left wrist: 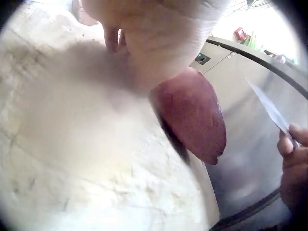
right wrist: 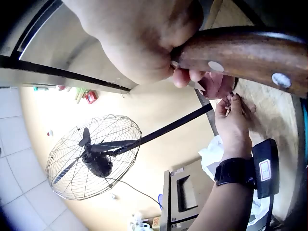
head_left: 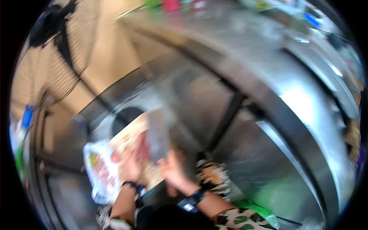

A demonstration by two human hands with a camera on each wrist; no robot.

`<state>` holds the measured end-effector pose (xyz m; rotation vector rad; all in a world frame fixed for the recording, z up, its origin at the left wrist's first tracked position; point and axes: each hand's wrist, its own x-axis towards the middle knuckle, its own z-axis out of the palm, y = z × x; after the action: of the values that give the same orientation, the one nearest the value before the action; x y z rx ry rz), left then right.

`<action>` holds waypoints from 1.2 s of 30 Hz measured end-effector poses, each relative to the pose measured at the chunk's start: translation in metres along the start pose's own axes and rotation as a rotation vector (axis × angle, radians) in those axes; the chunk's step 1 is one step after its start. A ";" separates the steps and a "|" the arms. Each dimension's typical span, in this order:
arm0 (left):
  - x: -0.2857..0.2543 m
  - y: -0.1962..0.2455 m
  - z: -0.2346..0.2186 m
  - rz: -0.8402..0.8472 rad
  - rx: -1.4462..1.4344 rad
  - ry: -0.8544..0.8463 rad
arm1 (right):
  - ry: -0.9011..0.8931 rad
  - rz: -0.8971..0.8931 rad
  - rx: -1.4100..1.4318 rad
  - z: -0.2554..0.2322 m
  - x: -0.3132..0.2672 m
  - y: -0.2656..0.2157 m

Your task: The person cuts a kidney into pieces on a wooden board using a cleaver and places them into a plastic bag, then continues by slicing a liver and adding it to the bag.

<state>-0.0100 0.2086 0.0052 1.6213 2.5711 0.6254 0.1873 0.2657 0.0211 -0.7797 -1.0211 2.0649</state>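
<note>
Head view: blurred by motion; both hands work over a pale cutting board (head_left: 130, 138) in front of a large stainless-steel cabinet (head_left: 268, 115).
Right hand (head_left: 173, 168): fingers clenched round the wooden handle (right wrist: 250, 50) of a cleaver (head_left: 158, 134); the broad blade stands upright above the board. The right wrist view shows two metal rivets in the handle.
Left hand (head_left: 130, 166): rests on the board with its fingers touching a piece of red meat (left wrist: 192, 113); whether the fingers curl round the meat or only press on it cannot be told.
Meat: lies on the board, at its edge nearest the cabinet, just beside the left hand; dark red, rounded, one end hanging over the board's rim in the left wrist view.
Board surface: whitish, rough and scored in the left wrist view.
Cleaver blade (left wrist: 269, 108): seen edge-on in the left wrist view, held apart from the meat, with the right hand below it at the frame's right edge.
White plastic bag (head_left: 100, 172): printed in red and yellow, lying left of the board, beside the left forearm.
Wrist bands: a dark strap with a small device (right wrist: 265, 168) on the left wrist; a similar one on the right wrist in the head view.
Standing fan (right wrist: 94, 156): wire-caged, dark blades, against a cream wall.
Background: coloured containers on top of the cabinet, too blurred to name.
</note>
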 end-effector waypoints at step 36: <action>-0.050 -0.005 -0.005 0.015 -0.288 -0.020 | 0.091 -0.131 -0.389 0.023 -0.015 -0.047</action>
<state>0.0073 0.1619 -0.0010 1.5438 2.3248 0.9255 0.1941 0.2653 0.0751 -0.9618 -1.4044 1.7251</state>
